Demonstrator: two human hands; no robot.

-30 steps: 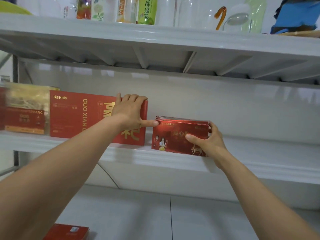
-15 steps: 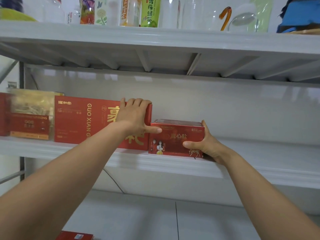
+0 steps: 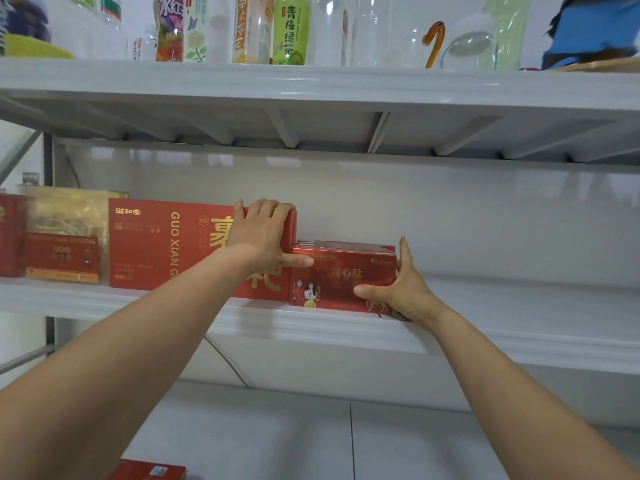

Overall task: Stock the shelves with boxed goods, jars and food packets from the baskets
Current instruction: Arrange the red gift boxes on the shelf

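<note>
Red card under both grips — left hand [image 3: 264, 239] fingers hooked together over top edge of large red box [image 3: 156, 247], thumb stretched onto upper left corner of small red box [image 3: 332, 282]. Right hand [image 3: 406, 291] clamps its right end, thumb on front face, fingers behind. Small red box stands on middle shelf [image 3: 519, 344], touching large red box's right side — ginseng pack [image 3: 65, 237] further left, bottles [image 3: 291, 29] on shelf above
</note>
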